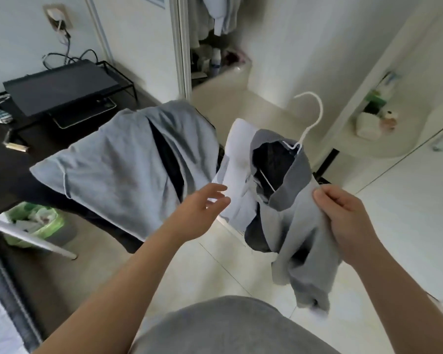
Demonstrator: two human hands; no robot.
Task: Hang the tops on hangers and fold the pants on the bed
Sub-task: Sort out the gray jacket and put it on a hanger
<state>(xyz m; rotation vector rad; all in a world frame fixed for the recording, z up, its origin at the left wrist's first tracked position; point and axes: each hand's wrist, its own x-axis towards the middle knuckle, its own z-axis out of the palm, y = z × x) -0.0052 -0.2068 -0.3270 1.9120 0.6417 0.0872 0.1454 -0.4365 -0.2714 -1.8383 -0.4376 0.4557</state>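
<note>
A grey top (pixel 296 226) hangs in the air at centre right with a white wire hanger (pixel 310 116) inside its neck; the hook sticks up and out. My right hand (pixel 343 218) grips the top's shoulder fabric. My left hand (pixel 202 213) is open with spread fingers, reaching toward a white garment (pixel 237 159) just left of the grey top, apart from both. A light blue-grey garment (pixel 128 162) is draped over a dark chair back at centre.
A black desk (pixel 0 159) at left carries a dark monitor stand with a laptop (pixel 62 85). Beneath it stands a bin with a green bag (pixel 36 223). An open wardrobe (pixel 215 34) is at the back, white shelves (pixel 376 118) at right, pale floor tiles below.
</note>
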